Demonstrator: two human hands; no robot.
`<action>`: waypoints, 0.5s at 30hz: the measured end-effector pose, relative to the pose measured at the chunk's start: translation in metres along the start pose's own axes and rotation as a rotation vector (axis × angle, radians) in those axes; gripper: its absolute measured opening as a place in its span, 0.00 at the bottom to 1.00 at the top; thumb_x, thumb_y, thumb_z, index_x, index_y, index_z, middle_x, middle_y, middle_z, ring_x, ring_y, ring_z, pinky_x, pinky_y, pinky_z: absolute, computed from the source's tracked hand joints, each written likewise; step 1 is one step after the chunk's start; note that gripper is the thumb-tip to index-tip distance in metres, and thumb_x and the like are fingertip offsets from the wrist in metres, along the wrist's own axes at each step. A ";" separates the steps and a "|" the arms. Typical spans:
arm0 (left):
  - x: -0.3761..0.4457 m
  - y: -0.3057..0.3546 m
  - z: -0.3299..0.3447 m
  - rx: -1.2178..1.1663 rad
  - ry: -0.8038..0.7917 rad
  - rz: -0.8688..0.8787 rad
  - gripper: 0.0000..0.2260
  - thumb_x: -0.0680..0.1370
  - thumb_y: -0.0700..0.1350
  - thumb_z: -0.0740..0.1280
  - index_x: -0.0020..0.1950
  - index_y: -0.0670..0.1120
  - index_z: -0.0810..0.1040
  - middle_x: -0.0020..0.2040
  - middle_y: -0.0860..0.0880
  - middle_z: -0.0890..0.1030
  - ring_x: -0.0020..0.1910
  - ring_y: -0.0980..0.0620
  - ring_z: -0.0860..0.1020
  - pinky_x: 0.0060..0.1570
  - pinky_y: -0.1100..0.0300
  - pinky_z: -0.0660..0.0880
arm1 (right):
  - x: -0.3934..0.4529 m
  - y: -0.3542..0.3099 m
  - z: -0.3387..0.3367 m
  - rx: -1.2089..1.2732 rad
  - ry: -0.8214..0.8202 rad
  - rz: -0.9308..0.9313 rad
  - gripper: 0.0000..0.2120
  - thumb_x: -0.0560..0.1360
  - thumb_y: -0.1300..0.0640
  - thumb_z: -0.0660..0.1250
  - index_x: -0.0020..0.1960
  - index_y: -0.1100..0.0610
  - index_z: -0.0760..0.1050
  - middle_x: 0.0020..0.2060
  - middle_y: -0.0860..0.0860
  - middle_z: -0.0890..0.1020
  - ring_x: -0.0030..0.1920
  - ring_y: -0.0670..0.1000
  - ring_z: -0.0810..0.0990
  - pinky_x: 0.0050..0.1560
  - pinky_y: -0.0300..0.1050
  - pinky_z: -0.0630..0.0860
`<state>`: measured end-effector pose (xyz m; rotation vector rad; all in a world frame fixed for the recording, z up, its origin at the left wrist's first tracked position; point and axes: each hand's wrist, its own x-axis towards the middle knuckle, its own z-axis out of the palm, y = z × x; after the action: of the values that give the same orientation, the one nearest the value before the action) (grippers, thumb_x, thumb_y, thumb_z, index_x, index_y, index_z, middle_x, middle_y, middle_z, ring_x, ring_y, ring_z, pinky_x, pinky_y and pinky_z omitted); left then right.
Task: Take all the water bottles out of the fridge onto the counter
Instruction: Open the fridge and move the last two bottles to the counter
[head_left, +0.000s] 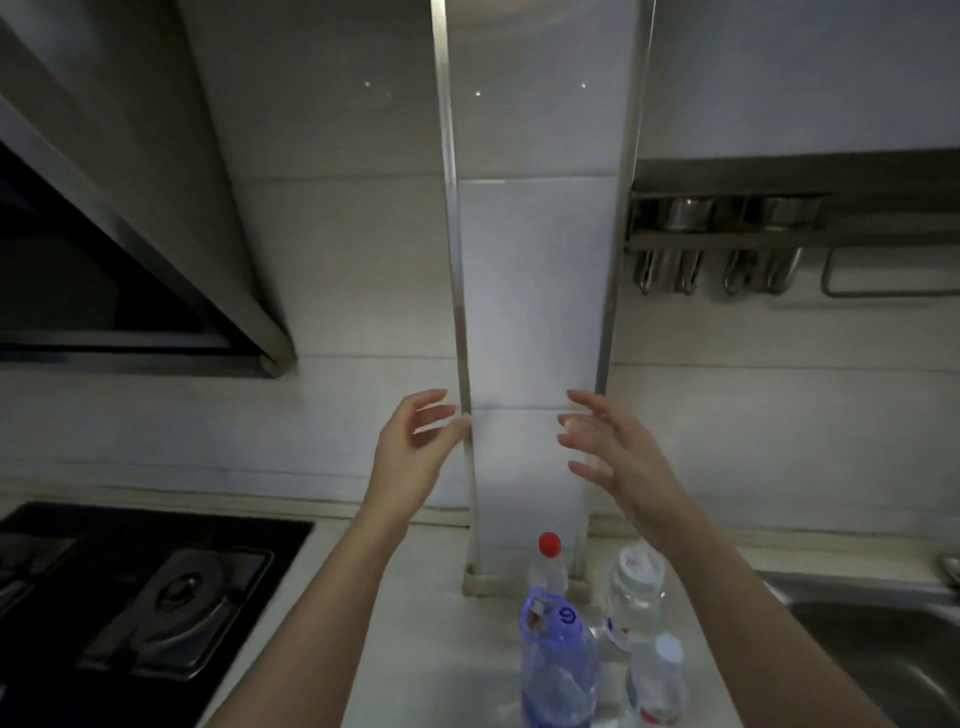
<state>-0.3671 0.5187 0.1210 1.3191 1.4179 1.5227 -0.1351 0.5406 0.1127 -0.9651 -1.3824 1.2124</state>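
Clear glossy plastic bottles (636, 587) lower right; pale smooth bench (431, 597); glossy wall tiles (337, 260); brushed metal sink (878, 639); black glassy hob (130, 597).

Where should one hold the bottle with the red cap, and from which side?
Grip the red-capped bottle at its neck, just under the cap, coming from above. It stands upright, the blue bottle hides its lower body, and another bottle stands at its right.

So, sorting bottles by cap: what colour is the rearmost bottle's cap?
Red, on the rearmost bottle's cap, seen in the head view.
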 end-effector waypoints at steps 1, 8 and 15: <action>0.004 0.015 -0.006 -0.076 -0.013 -0.061 0.11 0.78 0.48 0.71 0.60 0.51 0.79 0.56 0.50 0.84 0.57 0.50 0.83 0.59 0.52 0.79 | 0.005 -0.012 0.003 0.069 -0.025 0.028 0.27 0.67 0.41 0.73 0.65 0.45 0.78 0.63 0.54 0.81 0.61 0.54 0.82 0.64 0.55 0.78; 0.008 0.078 -0.026 -0.237 -0.072 -0.212 0.23 0.81 0.63 0.57 0.62 0.49 0.81 0.57 0.47 0.85 0.57 0.44 0.83 0.62 0.44 0.78 | 0.019 -0.074 0.022 0.262 -0.107 0.056 0.27 0.77 0.33 0.58 0.63 0.50 0.81 0.60 0.56 0.84 0.60 0.59 0.84 0.65 0.62 0.76; -0.002 0.092 -0.034 -0.297 -0.036 -0.228 0.26 0.81 0.64 0.55 0.62 0.47 0.81 0.57 0.45 0.86 0.57 0.41 0.83 0.64 0.42 0.76 | 0.016 -0.090 0.020 0.267 -0.157 0.057 0.33 0.73 0.30 0.57 0.64 0.50 0.81 0.61 0.56 0.84 0.61 0.60 0.83 0.65 0.63 0.76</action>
<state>-0.3841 0.4895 0.2126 0.9668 1.2183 1.4805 -0.1532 0.5370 0.2046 -0.7386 -1.2789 1.4992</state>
